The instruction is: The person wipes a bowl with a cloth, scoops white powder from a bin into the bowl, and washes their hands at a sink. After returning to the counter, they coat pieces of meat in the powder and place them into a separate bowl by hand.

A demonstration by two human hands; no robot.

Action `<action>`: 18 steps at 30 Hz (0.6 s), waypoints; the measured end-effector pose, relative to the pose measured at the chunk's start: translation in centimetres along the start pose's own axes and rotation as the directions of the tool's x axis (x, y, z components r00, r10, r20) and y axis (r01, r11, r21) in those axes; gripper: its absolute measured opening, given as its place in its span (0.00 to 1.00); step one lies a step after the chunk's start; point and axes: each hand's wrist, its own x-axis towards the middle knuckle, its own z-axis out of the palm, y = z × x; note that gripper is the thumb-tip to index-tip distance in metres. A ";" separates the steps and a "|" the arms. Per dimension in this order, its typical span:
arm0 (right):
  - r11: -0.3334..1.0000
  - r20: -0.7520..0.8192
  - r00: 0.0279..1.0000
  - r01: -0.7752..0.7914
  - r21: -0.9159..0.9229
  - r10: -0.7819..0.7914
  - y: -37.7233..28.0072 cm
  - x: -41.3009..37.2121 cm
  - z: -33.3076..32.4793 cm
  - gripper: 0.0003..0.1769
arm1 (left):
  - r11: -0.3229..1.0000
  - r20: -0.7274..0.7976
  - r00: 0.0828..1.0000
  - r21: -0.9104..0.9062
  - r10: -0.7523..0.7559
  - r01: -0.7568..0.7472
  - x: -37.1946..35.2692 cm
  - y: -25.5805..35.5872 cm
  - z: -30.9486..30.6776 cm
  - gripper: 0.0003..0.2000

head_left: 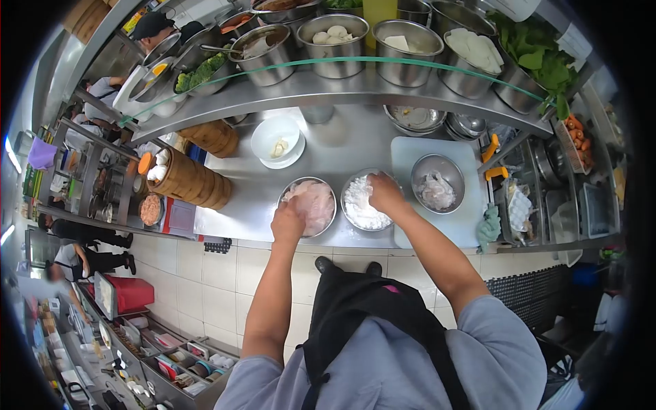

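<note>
My left hand (288,220) is at the near left rim of a metal bowl of pale pink raw meat or fish slices (316,205). Its curled fingers are closed on the edge of the slices. My right hand (387,194) reaches into a second metal bowl, filled with white powder (360,203); its fingers point down and look closed, but whatever they hold is hidden. To the right, a third metal bowl (454,171) contains whitish, coated-looking pieces (436,190). That bowl stands on a pale cutting board (405,152).
A white bowl (263,137) on a plate stands farther back. Bamboo steamers (198,181) are stacked at left. Metal pots of ingredients (333,51) line the overhead shelf (328,85). Orange-handled tools (497,173) sit right of the board. Other people (72,260) stand at far left.
</note>
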 end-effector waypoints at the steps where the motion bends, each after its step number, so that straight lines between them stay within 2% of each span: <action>1: 0.996 -0.048 0.998 0.036 -0.086 -0.040 -0.2 0.0 -0.2 0.25 | 1.000 0.004 1.000 0.009 -0.007 0.007 0.0 0.0 0.0 0.25; 2: 0.983 -0.095 0.992 0.067 -0.170 -0.084 -0.5 -0.1 -0.4 0.25 | 1.000 0.007 1.000 0.021 -0.012 0.012 0.0 0.1 -0.1 0.25; 3: 0.983 -0.097 0.992 0.066 -0.171 -0.084 -0.6 0.0 0.2 0.25 | 1.000 0.006 1.000 0.021 -0.010 0.010 0.1 0.1 -0.1 0.25; 5: 0.989 -0.001 0.992 0.126 -0.078 -0.127 -0.1 0.2 1.9 0.25 | 1.000 -0.024 1.000 0.023 0.008 -0.007 0.0 0.0 0.2 0.24; 6: 0.989 -0.006 0.992 0.124 -0.079 -0.124 0.3 0.1 2.1 0.25 | 1.000 -0.025 1.000 0.023 0.013 -0.012 0.0 0.0 0.3 0.24; 8: 0.991 0.120 0.983 0.137 0.004 -0.136 0.4 -0.4 1.5 0.27 | 1.000 -0.028 1.000 -0.005 0.012 -0.012 0.0 -0.2 0.3 0.26; 10: 0.986 0.081 0.984 0.162 -0.035 -0.159 0.5 -0.9 1.1 0.25 | 0.999 -0.042 0.999 -0.016 0.028 -0.028 0.0 -0.4 0.4 0.25; 12: 0.948 0.033 0.960 0.281 -0.149 -0.280 0.7 -1.2 0.8 0.23 | 0.998 -0.050 0.997 -0.024 0.052 -0.054 -0.1 -0.6 0.5 0.25; 13: 0.949 0.028 0.961 0.277 -0.150 -0.276 0.9 -1.0 0.8 0.23 | 0.998 -0.047 0.997 -0.027 0.054 -0.056 0.1 -0.6 0.6 0.25; 16: 0.968 0.080 0.974 0.220 -0.125 -0.211 1.0 -0.2 0.4 0.23 | 0.998 -0.049 0.997 -0.029 0.060 -0.061 0.1 -0.6 0.6 0.24; 18: 0.977 -0.071 0.978 0.200 0.072 -0.195 1.0 0.0 -0.3 0.16 | 0.998 -0.050 0.997 -0.026 0.057 -0.058 0.1 -0.7 0.5 0.24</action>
